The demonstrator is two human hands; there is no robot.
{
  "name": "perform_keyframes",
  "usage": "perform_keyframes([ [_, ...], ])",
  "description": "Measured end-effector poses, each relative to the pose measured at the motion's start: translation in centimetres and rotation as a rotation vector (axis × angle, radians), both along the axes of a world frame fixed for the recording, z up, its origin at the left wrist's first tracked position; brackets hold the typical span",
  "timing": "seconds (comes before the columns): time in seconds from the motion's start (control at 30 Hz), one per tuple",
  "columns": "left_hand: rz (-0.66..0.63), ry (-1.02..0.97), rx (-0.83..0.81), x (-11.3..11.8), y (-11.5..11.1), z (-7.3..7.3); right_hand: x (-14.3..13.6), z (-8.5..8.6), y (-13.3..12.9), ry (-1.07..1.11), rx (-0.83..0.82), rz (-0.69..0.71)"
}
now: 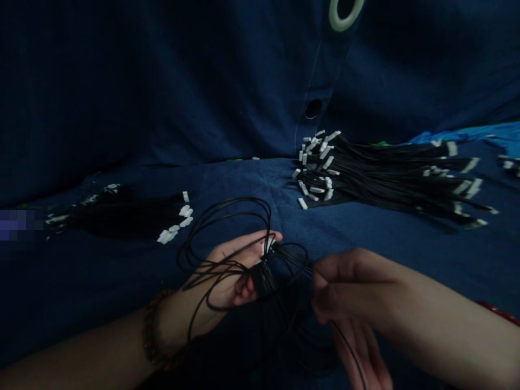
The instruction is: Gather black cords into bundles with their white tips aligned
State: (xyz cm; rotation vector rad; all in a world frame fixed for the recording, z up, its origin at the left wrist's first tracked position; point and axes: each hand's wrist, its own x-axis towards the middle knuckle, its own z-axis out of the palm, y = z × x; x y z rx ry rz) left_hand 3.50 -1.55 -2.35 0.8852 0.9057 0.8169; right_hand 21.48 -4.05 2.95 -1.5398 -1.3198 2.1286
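Note:
My left hand [229, 271], with a beaded bracelet at its wrist, is closed round a bundle of thin black cables [266, 279]. White connectors [268, 247] show at the top of that bundle, beside the fingertips. Loose cable loops [227, 203] arch over the hand and wrist. To the right, my right hand [345, 287] pinches black cable between thumb and fingers; one strand runs down below it, and others lead back to the bundle. The lower part of the bundle fades into shadow.
A large pile of black cables with white connectors [377, 176] lies at the back right. Another cable pile [122, 214] is at the left. Blue material [459, 132] sits at the far right. Dark blue cloth [227, 97] with a pale ring [341, 24] hangs behind.

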Motion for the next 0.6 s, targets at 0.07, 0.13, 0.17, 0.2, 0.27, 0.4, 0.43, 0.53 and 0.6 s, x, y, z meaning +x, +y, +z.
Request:
perform_keyframes([
  [0.07, -0.010, 0.043, -0.020, 0.17, 0.03, 0.26, -0.04, 0.07, -0.06, 0.000, -0.001, 0.000],
  [0.13, -0.019, 0.054, -0.021, 0.32, 0.04, 0.49, -0.05, 0.17, -0.19, 0.023, 0.015, -0.003],
  [0.17, -0.020, 0.057, -0.020, 0.38, 0.05, 0.57, -0.05, 0.22, -0.26, 0.037, 0.018, -0.005],
  [0.2, -0.020, 0.063, -0.020, 0.41, 0.06, 0.61, -0.06, 0.28, -0.30, 0.053, 0.016, -0.005],
  [0.27, -0.016, 0.083, -0.024, 0.40, 0.11, 0.58, -0.09, 0.40, -0.32, 0.060, 0.005, -0.018],
  [0.4, -0.011, 0.065, -0.041, 0.09, 0.25, 0.13, -0.15, 0.52, -0.22, 0.039, 0.014, -0.033],
  [0.43, -0.015, 0.042, -0.044, -0.02, 0.27, -0.03, -0.17, 0.51, -0.22, 0.037, 0.022, -0.032],
  [0.53, -0.016, 0.038, -0.021, -0.25, 0.21, -0.35, -0.21, 0.38, -0.29, 0.034, 0.041, -0.037],
  [0.6, 0.012, 0.100, 0.020, -0.22, 0.04, -0.29, -0.12, 0.18, -0.37, 0.026, 0.082, -0.033],
])
